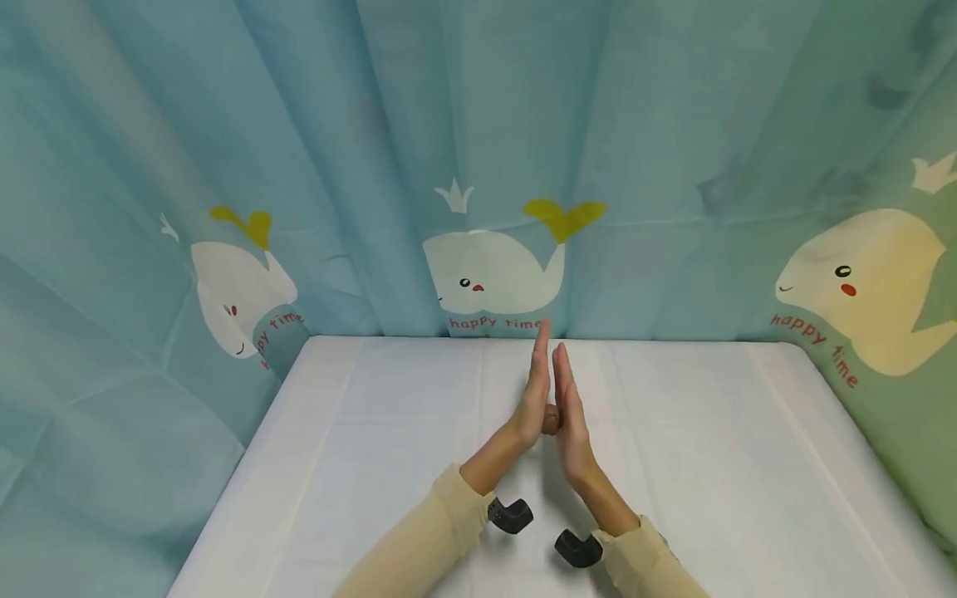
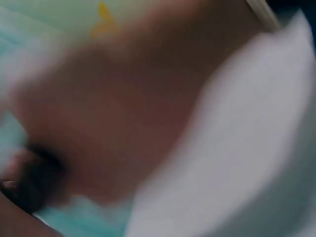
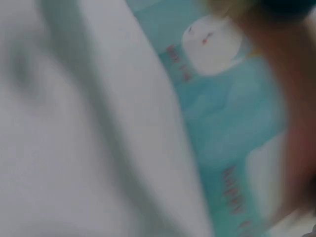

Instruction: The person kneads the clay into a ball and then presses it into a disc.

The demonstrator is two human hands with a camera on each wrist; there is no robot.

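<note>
Over the middle of the white table, both hands are raised with palms facing and fingers straight, pointing away from me. A small round brown lump (image 1: 551,419) sits between the lower parts of the palms; its kind I cannot tell. My left hand (image 1: 531,405) touches its left side, while my right hand (image 1: 574,428) is against its right side. The fingertips stand slightly apart. In the left wrist view a blurred hand (image 2: 113,118) fills much of the picture and hides the lump. Only a blurred strip of hand (image 3: 301,113) shows at the right wrist view's edge.
The white table (image 1: 389,465) spreads around the hands. Behind and beside it hangs a blue-green curtain (image 1: 658,124) printed with white whales. A black wrist camera (image 1: 512,517) juts from the left sleeve, another black camera (image 1: 579,549) from the right sleeve.
</note>
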